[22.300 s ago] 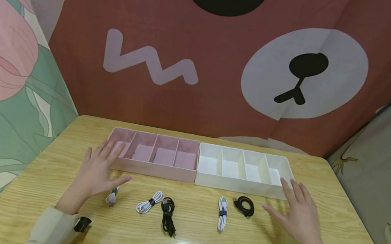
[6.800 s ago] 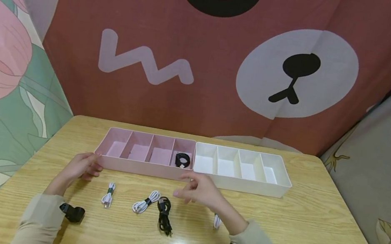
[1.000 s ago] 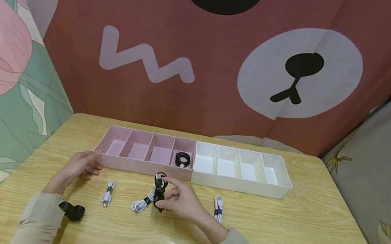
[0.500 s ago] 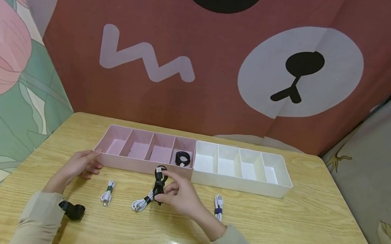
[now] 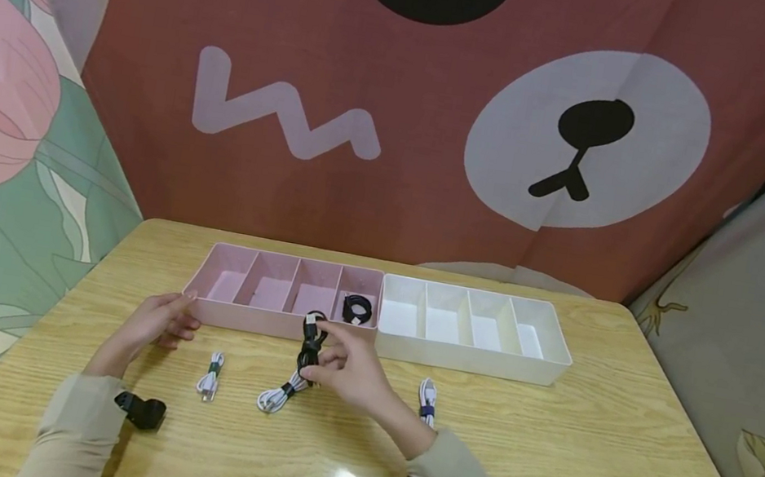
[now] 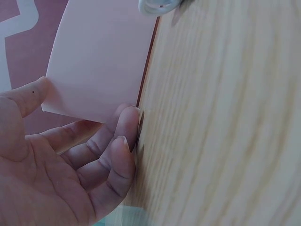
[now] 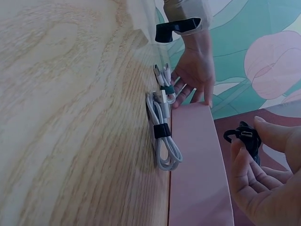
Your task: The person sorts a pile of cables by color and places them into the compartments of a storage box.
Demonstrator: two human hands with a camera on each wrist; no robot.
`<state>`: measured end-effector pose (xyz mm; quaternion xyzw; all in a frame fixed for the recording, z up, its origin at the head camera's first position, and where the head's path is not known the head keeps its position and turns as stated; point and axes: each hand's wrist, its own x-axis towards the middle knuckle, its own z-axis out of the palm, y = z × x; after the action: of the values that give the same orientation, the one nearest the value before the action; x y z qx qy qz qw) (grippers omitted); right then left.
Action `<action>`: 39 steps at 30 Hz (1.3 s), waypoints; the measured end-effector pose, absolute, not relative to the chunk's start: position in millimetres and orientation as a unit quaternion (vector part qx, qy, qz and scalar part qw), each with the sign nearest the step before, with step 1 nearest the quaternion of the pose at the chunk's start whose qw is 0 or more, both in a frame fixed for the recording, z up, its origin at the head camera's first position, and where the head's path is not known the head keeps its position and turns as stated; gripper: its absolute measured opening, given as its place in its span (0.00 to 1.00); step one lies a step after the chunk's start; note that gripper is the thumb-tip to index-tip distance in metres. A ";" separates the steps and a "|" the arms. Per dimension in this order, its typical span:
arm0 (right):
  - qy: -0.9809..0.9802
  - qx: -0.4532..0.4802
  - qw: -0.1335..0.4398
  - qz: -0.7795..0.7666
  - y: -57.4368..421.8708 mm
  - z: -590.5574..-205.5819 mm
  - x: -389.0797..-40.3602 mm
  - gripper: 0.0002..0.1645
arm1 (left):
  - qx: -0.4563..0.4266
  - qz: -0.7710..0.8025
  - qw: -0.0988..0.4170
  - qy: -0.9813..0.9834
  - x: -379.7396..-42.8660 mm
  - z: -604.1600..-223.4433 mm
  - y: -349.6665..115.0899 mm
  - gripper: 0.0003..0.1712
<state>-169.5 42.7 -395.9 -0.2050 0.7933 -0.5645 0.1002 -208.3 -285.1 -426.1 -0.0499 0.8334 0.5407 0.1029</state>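
Observation:
My right hand (image 5: 350, 366) pinches a bundled black USB cable (image 5: 310, 347) between thumb and fingers, upright in front of the pink divided box (image 5: 280, 325). In the right wrist view the black cable (image 7: 247, 136) shows a small metal plug end, clear of the table. My left hand (image 5: 154, 324) holds the pink box at its front left corner; in the left wrist view the thumb is at the top edge of the pink box (image 6: 99, 56) and the fingers curl at its lower corner. A coiled black cable (image 5: 357, 309) lies in the rightmost pink compartment.
A white divided box (image 5: 472, 359) stands against the pink one's right end. On the wooden table (image 5: 620, 439) lie a white cable with a green tie (image 5: 210, 378), a white cable with a black tie (image 5: 277, 397) and one with a blue tie (image 5: 428, 400), partly behind the right forearm.
Over the last second my right hand has raised the bundled black cable a little toward the pink box. My left hand has stayed put. Earlier, the coiled black cable went from table to pink compartment.

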 end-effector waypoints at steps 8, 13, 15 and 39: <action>0.787 -0.207 0.088 -0.574 38.2 -394.3 -175.6 0.39 | -0.047 0.539 0.102 0.835 -208.6 -426.5 -285.9 0.39; 0.787 -0.204 0.083 -0.576 34.8 -392.5 -178.2 0.39 | -0.047 0.538 0.100 0.836 -207.9 -425.3 -285.3 0.39; 0.791 -0.202 0.077 -0.573 33.8 -391.3 -179.4 0.39 | -0.049 0.537 0.100 0.836 -207.9 -425.1 -285.3 0.39; 0.828 -0.182 0.030 -0.529 26.0 -381.1 -200.2 0.38 | -0.050 0.541 0.100 0.833 -208.4 -427.9 -285.9 0.39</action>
<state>-200.2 26.0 -381.1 -0.1818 0.8283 -0.5291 0.0301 -208.4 -285.9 -427.9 -0.0500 0.8334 0.5412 0.0999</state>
